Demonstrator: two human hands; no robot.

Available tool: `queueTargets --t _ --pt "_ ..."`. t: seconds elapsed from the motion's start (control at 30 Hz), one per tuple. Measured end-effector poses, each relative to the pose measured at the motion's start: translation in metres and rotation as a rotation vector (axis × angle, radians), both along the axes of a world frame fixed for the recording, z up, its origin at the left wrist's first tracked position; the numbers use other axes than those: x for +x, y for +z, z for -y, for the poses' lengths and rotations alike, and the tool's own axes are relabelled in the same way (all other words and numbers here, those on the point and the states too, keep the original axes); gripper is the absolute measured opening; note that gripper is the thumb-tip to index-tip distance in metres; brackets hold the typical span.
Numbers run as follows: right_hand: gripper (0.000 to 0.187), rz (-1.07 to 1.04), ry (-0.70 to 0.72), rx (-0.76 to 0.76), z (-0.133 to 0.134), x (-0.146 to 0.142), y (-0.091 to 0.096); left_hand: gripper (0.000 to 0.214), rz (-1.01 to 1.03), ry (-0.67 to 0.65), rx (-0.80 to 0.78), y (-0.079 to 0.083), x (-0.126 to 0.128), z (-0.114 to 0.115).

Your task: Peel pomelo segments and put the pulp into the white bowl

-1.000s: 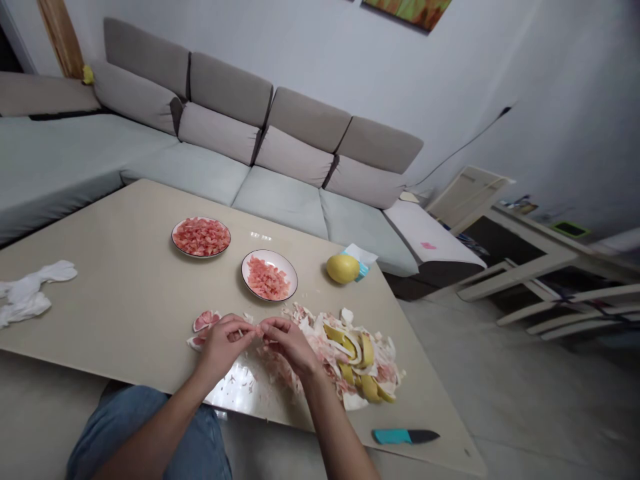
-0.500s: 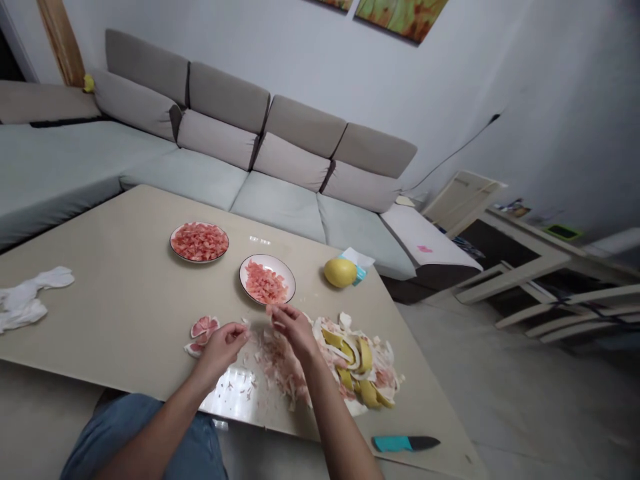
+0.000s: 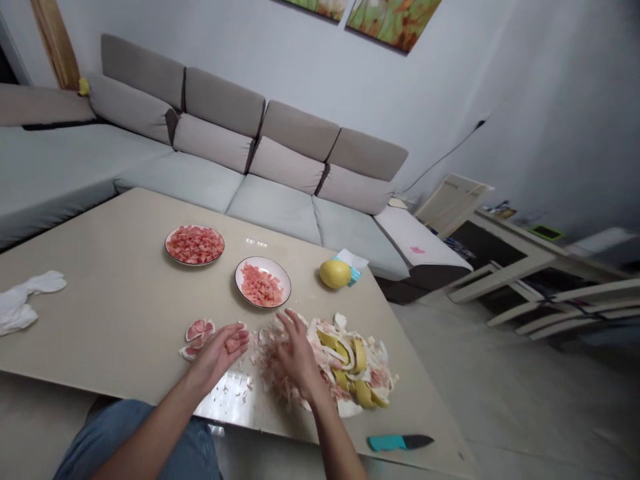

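My left hand (image 3: 216,357) is turned palm up with its fingers curled, and a small pink piece of pomelo flesh (image 3: 233,345) lies in it. Just left of it are pomelo segments (image 3: 200,329) with white membrane. My right hand (image 3: 296,353) is open above the near side of a heap of membrane scraps and yellow pomelo peel (image 3: 359,357); I see nothing between its fingers. Beyond the hands stands a white plate (image 3: 281,270) with pink pomelo flesh (image 3: 261,287). Farther left, another plate (image 3: 168,252) carries a fuller pile of flesh (image 3: 195,244).
A whole yellow pomelo (image 3: 335,274) sits by a blue-and-white tissue pack (image 3: 354,267) at the table's far right. A knife with a turquoise handle (image 3: 387,443) lies near the front right edge. White cloth or tissue (image 3: 27,300) is at the left. A sofa (image 3: 275,203) stands behind the table (image 3: 125,280).
My right hand has drawn back from the near plate, and its fingers have spread over the scraps. My left hand has turned from a pinch to palm up, showing the pink piece.
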State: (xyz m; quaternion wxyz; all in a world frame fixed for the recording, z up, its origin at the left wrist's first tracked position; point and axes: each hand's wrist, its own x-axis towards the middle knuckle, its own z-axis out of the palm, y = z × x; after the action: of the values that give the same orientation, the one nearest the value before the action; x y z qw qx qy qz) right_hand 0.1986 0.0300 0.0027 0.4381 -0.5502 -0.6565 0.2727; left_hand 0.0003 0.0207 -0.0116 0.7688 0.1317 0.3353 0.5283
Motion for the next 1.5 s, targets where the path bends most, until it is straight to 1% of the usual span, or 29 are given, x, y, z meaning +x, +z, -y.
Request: queueTargets --t 0.03,0.07,0.13,0.2,0.3,0.43,0.53,0.63,0.7,0.77,0.83,0.9,1.0,1.07,1.17,1.27,1.33,1.5 --pt "0.049 0.054 0.045 0.005 0.012 -0.004 -0.002 0.016 0.041 -0.022 -0.025 0.002 0.0 0.0" --pt "0.049 0.08 0.071 0.006 0.022 -0.009 -0.003 0.016 0.068 -0.045 -0.045 0.004 0.0 0.0" --pt "0.04 0.094 0.055 0.033 0.038 -0.023 -0.005 0.02 0.097 -0.088 -0.058 0.008 0.001 0.002" --pt "0.036 0.107 0.036 0.068 0.046 -0.038 -0.005 0.027 0.115 -0.132 -0.025 0.011 0.002 0.004" --pt "0.036 0.133 0.059 0.081 0.047 -0.055 -0.004 0.039 0.143 -0.213 0.048 0.014 0.003 0.007" --pt "0.028 0.13 0.104 0.081 0.044 -0.058 -0.002 0.048 0.146 -0.279 0.092 0.016 0.002 0.011" --pt "0.03 0.126 0.08 0.102 0.046 -0.051 0.0 0.043 0.011 -0.287 0.136 0.016 0.0 0.012" --pt "0.032 0.131 0.019 0.147 0.051 -0.046 0.003 0.033 -0.205 -0.266 0.229 0.014 0.001 0.013" --pt "0.032 0.112 0.008 0.155 0.054 -0.044 0.005 0.027 -0.286 -0.228 0.274 0.013 0.001 0.012" --pt "0.034 0.052 0.019 0.111 0.056 -0.043 0.008 0.025 -0.315 -0.191 0.296 0.014 0.002 0.011" --pt "0.035 -0.026 0.021 0.047 0.058 -0.043 0.011 0.025 -0.326 -0.182 0.312 0.015 0.002 0.01" --pt "0.031 -0.079 0.007 0.013 0.058 -0.043 0.014 0.024 -0.324 -0.194 0.33 0.017 0.002 0.011" --pt "0.02 -0.081 -0.014 0.035 0.058 -0.043 0.018 0.022 -0.297 -0.221 0.354 0.017 0.001 0.013" --pt "0.019 -0.058 -0.01 0.071 0.058 -0.043 0.02 0.022 -0.289 -0.223 0.354 0.017 0.001 0.014" --pt "0.023 -0.013 -0.037 0.168 0.06 -0.045 0.024 0.022 -0.283 -0.206 0.341 0.017 0.001 0.014" --pt "0.016 0.065 -0.07 0.284 0.063 -0.047 0.026 0.021 -0.31 -0.178 0.364 0.018 0.002 0.013" --pt "0.014 0.15 -0.089 0.35 0.065 -0.047 0.025 0.019 -0.362 -0.147 0.417 0.017 0.004 0.012" --pt "0.018 0.438 -0.136 0.514 0.065 -0.047 0.02 0.012 -0.496 -0.046 0.586 0.014 0.007 0.011"
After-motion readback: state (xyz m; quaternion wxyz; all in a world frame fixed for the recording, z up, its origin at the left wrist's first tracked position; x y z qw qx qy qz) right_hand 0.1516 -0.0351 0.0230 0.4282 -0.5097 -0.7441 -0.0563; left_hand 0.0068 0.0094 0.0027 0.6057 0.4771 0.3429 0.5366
